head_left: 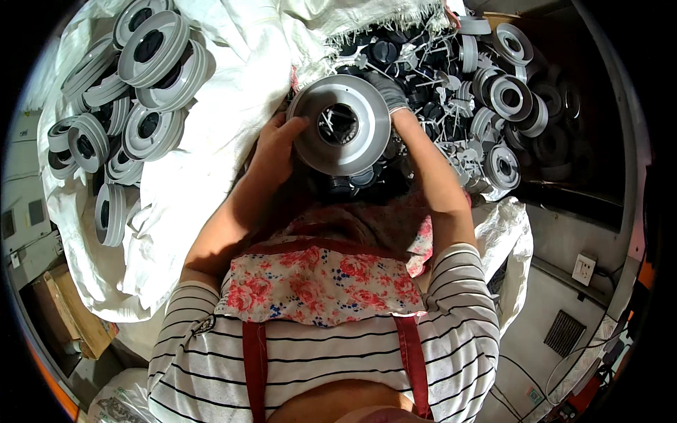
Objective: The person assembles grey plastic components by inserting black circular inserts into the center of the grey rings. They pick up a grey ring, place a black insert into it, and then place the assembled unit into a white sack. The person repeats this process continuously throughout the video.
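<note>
A round grey plastic ring [372, 127] with a wide centre hole is held tilted above a dark heap of parts. My left hand [276, 141] grips its left rim, the thumb lying on the near face and the other fingers hidden behind. My right hand [388, 92], in a grey glove, is at the ring's upper right edge, over the heap. Its fingers are mostly hidden, so I cannot tell whether it grips anything. Through the hole, dark and pale parts show. Black round caps [384, 51] lie just beyond the ring.
White woven sacking [233, 63] spreads on the left, bearing several grey rings with black centres [150, 46]. Small pale stemmed pieces [458, 106] mix with black caps to the right. More grey rings [511, 99] are piled at the right, beside a dark bin [599, 141].
</note>
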The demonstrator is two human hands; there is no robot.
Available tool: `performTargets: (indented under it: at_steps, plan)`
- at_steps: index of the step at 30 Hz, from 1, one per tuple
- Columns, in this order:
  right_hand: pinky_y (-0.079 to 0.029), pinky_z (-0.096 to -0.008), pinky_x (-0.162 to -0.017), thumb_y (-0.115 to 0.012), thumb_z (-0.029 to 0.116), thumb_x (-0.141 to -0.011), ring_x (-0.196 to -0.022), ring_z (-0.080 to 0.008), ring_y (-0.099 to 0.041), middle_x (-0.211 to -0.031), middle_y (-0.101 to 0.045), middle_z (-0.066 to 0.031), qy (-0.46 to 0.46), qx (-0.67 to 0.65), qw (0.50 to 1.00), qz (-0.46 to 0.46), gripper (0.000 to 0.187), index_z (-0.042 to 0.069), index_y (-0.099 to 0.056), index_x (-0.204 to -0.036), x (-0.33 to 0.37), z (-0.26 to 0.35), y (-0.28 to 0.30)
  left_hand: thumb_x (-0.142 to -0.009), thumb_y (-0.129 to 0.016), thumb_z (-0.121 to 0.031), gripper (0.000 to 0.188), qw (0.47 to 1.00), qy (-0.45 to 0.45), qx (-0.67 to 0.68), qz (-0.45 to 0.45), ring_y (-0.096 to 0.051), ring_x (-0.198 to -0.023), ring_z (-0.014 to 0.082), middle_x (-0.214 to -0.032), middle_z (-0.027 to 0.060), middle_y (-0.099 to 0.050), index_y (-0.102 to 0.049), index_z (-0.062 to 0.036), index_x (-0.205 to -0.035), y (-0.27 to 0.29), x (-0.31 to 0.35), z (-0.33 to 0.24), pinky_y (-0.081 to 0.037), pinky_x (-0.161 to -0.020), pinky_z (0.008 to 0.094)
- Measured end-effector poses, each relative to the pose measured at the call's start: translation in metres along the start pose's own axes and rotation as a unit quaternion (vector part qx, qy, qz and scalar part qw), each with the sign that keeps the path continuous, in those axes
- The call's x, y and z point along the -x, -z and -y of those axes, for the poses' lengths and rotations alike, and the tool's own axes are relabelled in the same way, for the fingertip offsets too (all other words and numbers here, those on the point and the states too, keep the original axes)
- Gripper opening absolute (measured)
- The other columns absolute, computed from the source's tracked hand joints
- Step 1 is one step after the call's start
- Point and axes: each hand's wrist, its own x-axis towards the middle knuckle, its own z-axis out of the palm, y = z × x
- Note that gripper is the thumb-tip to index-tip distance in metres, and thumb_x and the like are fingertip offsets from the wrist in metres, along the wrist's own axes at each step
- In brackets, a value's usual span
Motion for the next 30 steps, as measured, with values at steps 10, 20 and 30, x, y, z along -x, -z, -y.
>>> performTargets:
  at_steps: [10,20,30]
  plan:
    - [-0.04,-0.0413,-0.099,-0.061,0.048,-0.081,-0.116,-0.0395,-0.051,-0.122,-0.053,-0.0281,-0.097,-0.048,0.993,-0.045,0.076,-0.003,-0.039,-0.133,0.064,0.024,0.046,-0.083,-0.062,-0.012,0.03,0.994,-0.024,0.096,0.035,-0.062,-0.078,0.0144,-0.09,0.0083,-0.064,-0.057,0.0033,-0.108,-0.004,0.008,-0.004,-0.05,-0.071,0.0269]
    - [-0.039,-0.0441,-0.098,-0.062,0.04,-0.081,-0.113,-0.0415,-0.048,-0.123,-0.048,-0.0288,0.121,0.011,0.988,-0.093,0.076,-0.005,-0.032,-0.135,0.164,0.115,0.084,-0.085,-0.06,-0.02,0.037,0.981,0.009,0.021,0.195,-0.06,-0.094,0.0178,-0.105,0.0107,-0.06,-0.055,0.0041,-0.112,-0.023,0.009,0.018,-0.046,-0.085,0.0313]
    - [-0.04,-0.0451,-0.096,-0.076,0.033,-0.065,-0.111,-0.0424,-0.047,-0.117,-0.05,-0.0264,0.215,0.058,0.971,-0.082,0.078,-0.001,-0.042,-0.127,0.176,0.13,0.109,-0.081,-0.068,-0.02,0.037,0.971,0.043,0.063,0.227,-0.06,-0.082,0.0142,-0.091,0.0063,-0.061,-0.056,0.0039,-0.106,-0.016,0.023,0.004,-0.049,-0.075,0.0303]
